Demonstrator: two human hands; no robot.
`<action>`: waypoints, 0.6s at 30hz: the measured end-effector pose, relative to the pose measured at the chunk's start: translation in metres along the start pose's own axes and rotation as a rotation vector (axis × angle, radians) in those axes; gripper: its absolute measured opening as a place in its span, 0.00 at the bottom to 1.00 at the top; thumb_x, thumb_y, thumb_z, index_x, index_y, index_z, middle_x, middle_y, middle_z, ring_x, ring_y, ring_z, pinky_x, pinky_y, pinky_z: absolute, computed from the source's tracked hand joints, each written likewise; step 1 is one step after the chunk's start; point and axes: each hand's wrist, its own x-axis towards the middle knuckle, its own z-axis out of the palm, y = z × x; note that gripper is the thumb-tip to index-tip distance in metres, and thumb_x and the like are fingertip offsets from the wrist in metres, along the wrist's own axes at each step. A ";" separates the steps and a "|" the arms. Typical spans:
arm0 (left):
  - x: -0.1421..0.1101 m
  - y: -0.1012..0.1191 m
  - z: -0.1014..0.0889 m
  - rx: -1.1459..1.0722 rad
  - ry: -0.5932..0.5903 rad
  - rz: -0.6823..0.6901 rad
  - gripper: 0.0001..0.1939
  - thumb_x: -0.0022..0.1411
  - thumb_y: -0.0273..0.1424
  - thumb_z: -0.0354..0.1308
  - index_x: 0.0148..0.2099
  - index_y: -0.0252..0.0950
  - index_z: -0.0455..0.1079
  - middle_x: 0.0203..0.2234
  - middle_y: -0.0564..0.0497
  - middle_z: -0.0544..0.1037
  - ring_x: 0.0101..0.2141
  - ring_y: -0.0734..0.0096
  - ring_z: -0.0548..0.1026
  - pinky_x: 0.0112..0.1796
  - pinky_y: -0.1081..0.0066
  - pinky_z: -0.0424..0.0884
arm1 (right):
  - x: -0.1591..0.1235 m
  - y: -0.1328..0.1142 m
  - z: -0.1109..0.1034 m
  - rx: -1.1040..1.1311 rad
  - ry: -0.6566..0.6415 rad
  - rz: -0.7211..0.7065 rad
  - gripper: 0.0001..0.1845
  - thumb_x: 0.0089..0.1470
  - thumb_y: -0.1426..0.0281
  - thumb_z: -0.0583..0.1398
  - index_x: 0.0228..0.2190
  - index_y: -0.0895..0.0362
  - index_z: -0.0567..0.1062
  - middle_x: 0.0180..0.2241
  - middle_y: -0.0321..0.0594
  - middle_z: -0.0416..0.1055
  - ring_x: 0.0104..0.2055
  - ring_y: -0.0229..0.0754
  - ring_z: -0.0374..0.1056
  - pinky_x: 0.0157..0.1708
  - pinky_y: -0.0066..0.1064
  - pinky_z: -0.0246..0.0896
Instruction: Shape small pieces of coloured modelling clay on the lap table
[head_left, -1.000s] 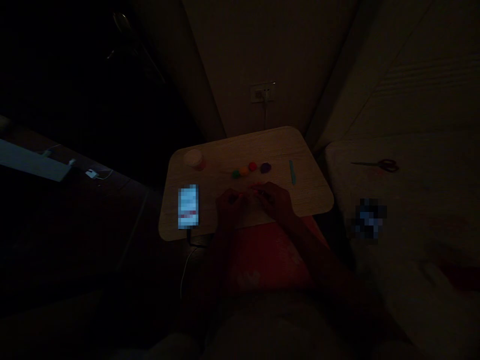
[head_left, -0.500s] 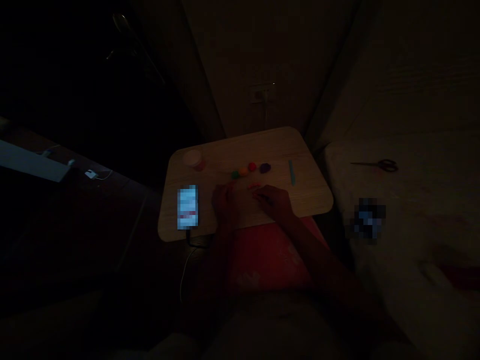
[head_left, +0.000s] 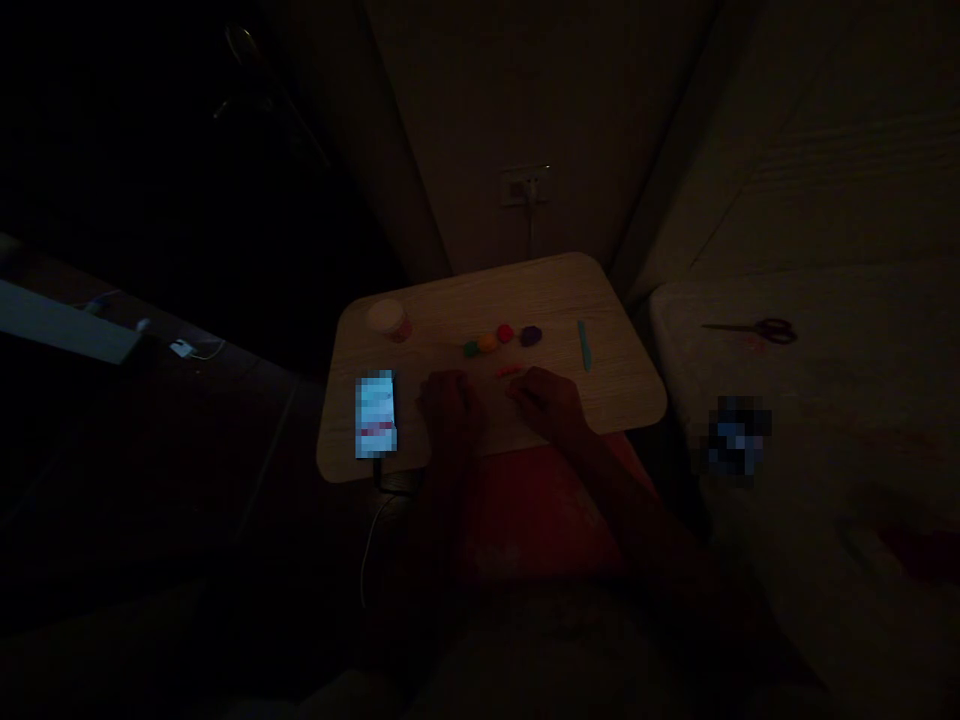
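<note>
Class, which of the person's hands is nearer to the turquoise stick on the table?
The right. The right hand is on the near side of the stick, slightly to its left; the left hand is farther left, beyond the right hand.

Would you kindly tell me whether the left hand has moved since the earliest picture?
Yes, the left hand has shifted leftward, nearer the lit smartphone.

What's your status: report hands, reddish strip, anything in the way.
Left hand at table, grip hidden. Right hand beside reddish strip, grip too dark to tell. Strip lying on table, red ball beyond. Nothing seen between right hand and strip.
</note>
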 end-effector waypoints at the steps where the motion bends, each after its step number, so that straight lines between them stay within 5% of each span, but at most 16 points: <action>1: 0.000 0.000 0.000 -0.001 -0.001 -0.003 0.11 0.64 0.31 0.53 0.47 0.34 0.71 0.45 0.36 0.74 0.48 0.44 0.70 0.49 0.48 0.64 | 0.000 0.000 0.000 -0.003 -0.005 0.000 0.14 0.66 0.62 0.57 0.34 0.54 0.80 0.35 0.42 0.78 0.37 0.42 0.74 0.40 0.32 0.68; 7: -0.002 0.001 -0.002 -0.034 -0.007 0.021 0.13 0.59 0.28 0.56 0.48 0.35 0.70 0.46 0.37 0.73 0.48 0.44 0.69 0.50 0.48 0.64 | 0.001 -0.001 -0.001 -0.029 0.022 0.026 0.19 0.67 0.60 0.55 0.27 0.54 0.76 0.29 0.41 0.75 0.32 0.42 0.71 0.34 0.32 0.65; 12: -0.002 -0.001 0.000 -0.071 0.011 0.077 0.16 0.55 0.25 0.57 0.48 0.36 0.69 0.45 0.38 0.72 0.47 0.45 0.69 0.50 0.48 0.65 | 0.004 -0.006 -0.004 -0.034 0.115 0.058 0.13 0.67 0.62 0.54 0.37 0.53 0.75 0.36 0.44 0.73 0.38 0.44 0.70 0.38 0.34 0.66; 18: -0.003 0.001 -0.003 -0.157 -0.004 0.180 0.21 0.52 0.23 0.57 0.50 0.37 0.69 0.46 0.40 0.70 0.48 0.48 0.68 0.50 0.51 0.66 | 0.004 -0.008 -0.006 0.018 0.047 0.050 0.13 0.67 0.68 0.54 0.43 0.52 0.79 0.42 0.44 0.75 0.44 0.44 0.72 0.44 0.35 0.69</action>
